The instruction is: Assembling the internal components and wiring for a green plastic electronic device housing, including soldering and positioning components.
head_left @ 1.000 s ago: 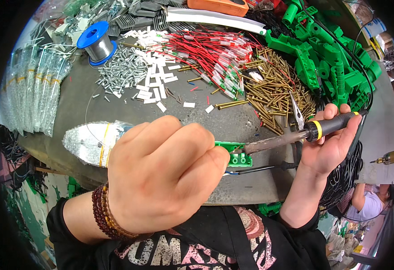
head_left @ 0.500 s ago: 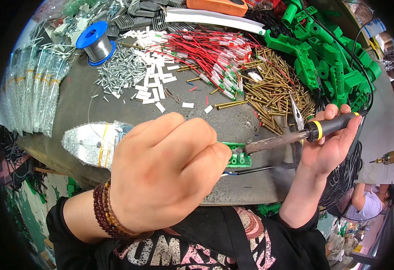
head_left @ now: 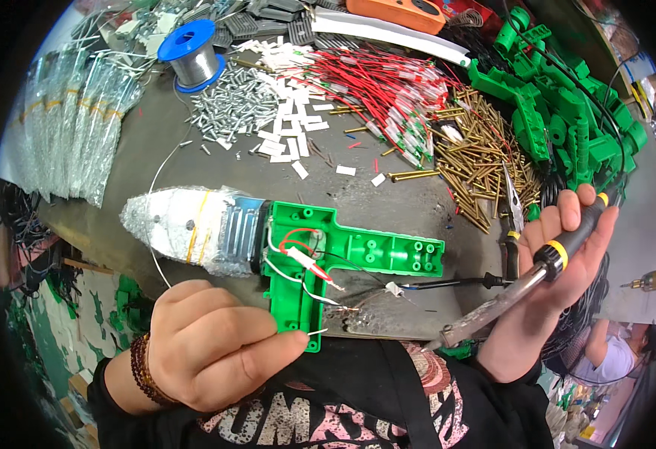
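Note:
In my left hand [head_left: 216, 340], thumb and fingers pinch the solder wire [head_left: 317, 331], whose short end pokes out over the lower corner of a green plastic housing [head_left: 395, 253]. The housing lies open, shaped like a tool handle, joined to a bubble-wrapped body [head_left: 174, 224]. Inside it are red, white and black wires, a white connector sleeve [head_left: 303, 259] and bare wire ends [head_left: 350, 308]. My right hand [head_left: 556, 262] grips a soldering iron [head_left: 496, 303] by its black-and-yellow handle. The iron's tip points down-left near the table's front edge, apart from the wires.
A blue solder spool [head_left: 193, 63] stands at the back left, beside loose silver screws [head_left: 231, 105]. White sleeves [head_left: 294, 123], red wires [head_left: 373, 78], brass screws [head_left: 485, 157] and green housings [head_left: 545, 112] lie behind. Pliers [head_left: 513, 217] rest near my right hand. A person sits far right.
My left hand has moved down and left, uncovering the green housing and its wires. The soldering iron has swung down and away from the housing, its tip now lower.

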The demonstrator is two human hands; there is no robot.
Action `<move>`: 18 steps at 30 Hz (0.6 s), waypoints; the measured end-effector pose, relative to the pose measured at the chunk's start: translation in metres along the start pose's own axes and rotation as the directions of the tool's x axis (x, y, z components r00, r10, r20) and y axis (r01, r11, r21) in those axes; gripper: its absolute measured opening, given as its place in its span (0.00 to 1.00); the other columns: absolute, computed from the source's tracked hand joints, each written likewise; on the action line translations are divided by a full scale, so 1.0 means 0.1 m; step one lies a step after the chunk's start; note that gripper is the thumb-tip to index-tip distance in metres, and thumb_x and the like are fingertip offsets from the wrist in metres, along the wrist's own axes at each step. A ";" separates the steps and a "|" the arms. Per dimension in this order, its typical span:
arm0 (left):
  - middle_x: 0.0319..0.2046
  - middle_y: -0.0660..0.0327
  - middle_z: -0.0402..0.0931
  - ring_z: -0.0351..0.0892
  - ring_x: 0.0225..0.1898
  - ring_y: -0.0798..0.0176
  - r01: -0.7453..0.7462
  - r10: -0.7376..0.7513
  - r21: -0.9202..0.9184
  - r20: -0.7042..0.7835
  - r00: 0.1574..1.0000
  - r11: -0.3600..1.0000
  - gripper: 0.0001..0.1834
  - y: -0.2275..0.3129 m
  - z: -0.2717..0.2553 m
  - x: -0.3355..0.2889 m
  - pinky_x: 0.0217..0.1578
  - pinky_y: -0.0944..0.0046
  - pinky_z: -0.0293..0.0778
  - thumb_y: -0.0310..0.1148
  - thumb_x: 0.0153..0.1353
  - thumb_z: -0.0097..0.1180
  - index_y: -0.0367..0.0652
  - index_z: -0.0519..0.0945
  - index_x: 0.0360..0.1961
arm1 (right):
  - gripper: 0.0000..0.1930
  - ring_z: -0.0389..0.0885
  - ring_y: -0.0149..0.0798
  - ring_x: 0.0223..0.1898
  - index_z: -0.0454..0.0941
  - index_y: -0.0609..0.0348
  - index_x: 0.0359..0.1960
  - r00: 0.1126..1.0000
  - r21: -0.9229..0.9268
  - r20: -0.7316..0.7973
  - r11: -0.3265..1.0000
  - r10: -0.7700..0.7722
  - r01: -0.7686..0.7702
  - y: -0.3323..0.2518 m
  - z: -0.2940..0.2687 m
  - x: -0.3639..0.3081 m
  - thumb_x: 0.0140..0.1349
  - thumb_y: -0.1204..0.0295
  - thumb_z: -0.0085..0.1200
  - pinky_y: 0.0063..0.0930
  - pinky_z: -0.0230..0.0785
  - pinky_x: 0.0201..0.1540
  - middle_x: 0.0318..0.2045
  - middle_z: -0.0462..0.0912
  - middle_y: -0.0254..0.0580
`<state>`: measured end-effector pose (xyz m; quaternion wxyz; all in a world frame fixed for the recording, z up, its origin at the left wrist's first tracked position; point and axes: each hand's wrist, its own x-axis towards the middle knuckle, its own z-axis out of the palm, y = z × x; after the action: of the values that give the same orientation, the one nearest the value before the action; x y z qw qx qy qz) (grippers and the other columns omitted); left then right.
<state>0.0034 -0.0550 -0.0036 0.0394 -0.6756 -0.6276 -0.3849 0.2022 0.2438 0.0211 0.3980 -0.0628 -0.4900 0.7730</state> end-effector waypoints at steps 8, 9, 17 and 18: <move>0.31 0.67 0.80 0.74 0.24 0.68 -0.083 0.085 0.062 -0.023 0.996 0.995 0.12 -0.04 0.09 0.11 0.24 0.67 0.65 0.31 0.41 0.66 0.47 0.86 0.32 | 0.18 0.60 0.26 0.16 0.66 0.51 0.49 0.996 -0.283 0.086 0.959 -0.009 0.033 0.00 0.56 0.19 0.78 0.51 0.36 0.19 0.57 0.14 0.28 0.71 0.39; 0.31 0.67 0.80 0.74 0.24 0.68 -0.082 0.084 0.061 -0.024 0.996 0.995 0.12 -0.04 0.10 0.13 0.24 0.67 0.65 0.31 0.41 0.66 0.47 0.86 0.32 | 0.18 0.61 0.26 0.15 0.65 0.51 0.49 0.988 -0.308 0.153 0.951 0.022 0.026 0.07 0.54 0.23 0.78 0.51 0.37 0.18 0.58 0.14 0.28 0.73 0.40; 0.30 0.69 0.78 0.73 0.25 0.70 -0.092 0.094 0.082 -0.017 0.995 0.992 0.10 -0.10 0.17 0.13 0.23 0.69 0.64 0.33 0.43 0.61 0.49 0.83 0.31 | 0.19 0.62 0.26 0.12 0.65 0.53 0.46 0.991 -0.327 0.124 0.945 0.048 -0.005 0.32 0.53 0.21 0.78 0.50 0.34 0.18 0.59 0.14 0.27 0.76 0.44; 0.30 0.69 0.78 0.73 0.25 0.70 -0.089 0.091 0.083 -0.017 0.996 0.993 0.10 -0.10 0.17 0.13 0.23 0.69 0.64 0.33 0.43 0.61 0.49 0.83 0.31 | 0.19 0.62 0.26 0.11 0.65 0.53 0.46 0.993 -0.323 0.112 0.946 0.047 -0.008 0.34 0.53 0.21 0.78 0.50 0.34 0.18 0.59 0.14 0.27 0.76 0.44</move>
<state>0.0016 -0.0331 -0.0117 0.0909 -0.6971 -0.6113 -0.3635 0.1430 0.2139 0.0270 0.3419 -0.0878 -0.6313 0.6905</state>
